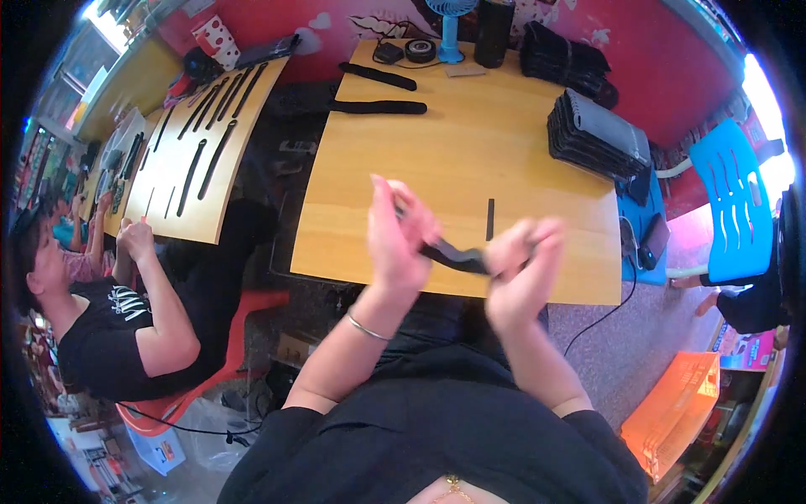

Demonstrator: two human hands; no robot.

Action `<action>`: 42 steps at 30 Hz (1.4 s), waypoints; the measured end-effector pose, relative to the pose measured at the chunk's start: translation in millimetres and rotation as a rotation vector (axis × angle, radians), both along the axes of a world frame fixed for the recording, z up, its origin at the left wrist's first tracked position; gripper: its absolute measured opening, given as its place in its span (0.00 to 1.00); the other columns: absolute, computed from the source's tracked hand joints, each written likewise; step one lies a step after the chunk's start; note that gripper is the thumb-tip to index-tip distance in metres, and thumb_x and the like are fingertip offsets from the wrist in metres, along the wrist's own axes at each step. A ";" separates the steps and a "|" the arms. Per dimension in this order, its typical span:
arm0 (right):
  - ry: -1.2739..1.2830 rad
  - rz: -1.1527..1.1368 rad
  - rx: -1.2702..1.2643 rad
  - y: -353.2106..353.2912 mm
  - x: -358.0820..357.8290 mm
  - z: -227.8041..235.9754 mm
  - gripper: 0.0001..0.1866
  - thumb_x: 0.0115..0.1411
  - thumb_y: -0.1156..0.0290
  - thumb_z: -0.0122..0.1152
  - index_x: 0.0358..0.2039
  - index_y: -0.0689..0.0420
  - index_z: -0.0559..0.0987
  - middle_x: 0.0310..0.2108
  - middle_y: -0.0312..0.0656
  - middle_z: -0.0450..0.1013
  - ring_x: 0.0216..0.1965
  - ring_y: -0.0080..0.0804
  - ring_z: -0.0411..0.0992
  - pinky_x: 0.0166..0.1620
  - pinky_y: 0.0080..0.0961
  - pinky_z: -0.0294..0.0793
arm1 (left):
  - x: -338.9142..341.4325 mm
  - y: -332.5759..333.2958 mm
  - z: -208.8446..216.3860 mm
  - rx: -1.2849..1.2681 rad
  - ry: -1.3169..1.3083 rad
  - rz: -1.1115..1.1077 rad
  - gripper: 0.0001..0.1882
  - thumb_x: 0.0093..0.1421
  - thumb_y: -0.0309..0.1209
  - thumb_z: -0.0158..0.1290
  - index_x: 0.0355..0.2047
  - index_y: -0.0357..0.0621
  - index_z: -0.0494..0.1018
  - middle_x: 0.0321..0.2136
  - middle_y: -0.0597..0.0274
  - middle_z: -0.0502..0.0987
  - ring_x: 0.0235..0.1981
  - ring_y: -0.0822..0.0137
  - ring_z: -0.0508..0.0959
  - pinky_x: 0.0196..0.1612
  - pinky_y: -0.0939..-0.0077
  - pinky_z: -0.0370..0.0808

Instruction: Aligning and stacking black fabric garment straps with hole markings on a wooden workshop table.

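A black fabric strip (457,257) is stretched in a slight wave between my hands, above the near edge of the wooden table (504,160). Its left end is in the fingers of my left hand (400,239), which has a bangle at the wrist. My right hand (524,265) is closed round the other end. Both hands are somewhat smeared by motion, and the strip's ends are hidden in them. A narrow dark strip (490,219) lies flat just beyond my right hand. Two longer, thicker black strips (378,76) rest at the table's far left.
A stack of black flat pieces (598,134) and a black bundle (567,63) sit at the far right. A blue fan (450,34) stands at the back. Left, a co-worker (126,311) sits at another table with several black strips. An orange crate (672,412) is lower right, a blue chair (730,202) beyond.
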State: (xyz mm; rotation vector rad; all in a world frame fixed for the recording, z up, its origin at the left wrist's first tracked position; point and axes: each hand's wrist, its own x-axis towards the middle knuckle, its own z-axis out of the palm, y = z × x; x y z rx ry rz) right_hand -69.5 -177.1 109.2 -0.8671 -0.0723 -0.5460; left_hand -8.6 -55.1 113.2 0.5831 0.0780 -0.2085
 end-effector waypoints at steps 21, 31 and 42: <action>0.094 -0.062 0.084 4.4 15.7 5.6 0.15 0.68 0.53 0.38 0.29 0.48 0.60 0.14 0.31 0.51 0.11 0.17 0.44 0.15 0.17 0.44 | -0.6 -25.7 25.7 0.019 -0.260 0.054 0.23 0.69 0.48 0.33 0.19 0.51 0.55 0.09 0.73 0.49 0.10 0.76 0.49 0.16 0.79 0.54; 0.128 0.081 0.217 4.3 19.5 -12.1 0.13 0.69 0.56 0.38 0.29 0.48 0.60 0.12 0.29 0.49 0.12 0.17 0.44 0.15 0.18 0.44 | -5.6 -32.1 33.3 0.041 -0.325 -0.025 0.24 0.69 0.50 0.31 0.19 0.52 0.54 0.09 0.74 0.47 0.10 0.77 0.46 0.15 0.79 0.51; 0.038 0.016 0.057 -6.7 26.9 -4.7 0.17 0.68 0.49 0.37 0.28 0.47 0.61 0.13 0.29 0.50 0.11 0.18 0.44 0.17 0.21 0.46 | 27.0 -16.2 32.1 0.025 -0.248 -0.001 0.24 0.67 0.54 0.34 0.21 0.52 0.53 0.10 0.74 0.49 0.12 0.77 0.47 0.19 0.79 0.56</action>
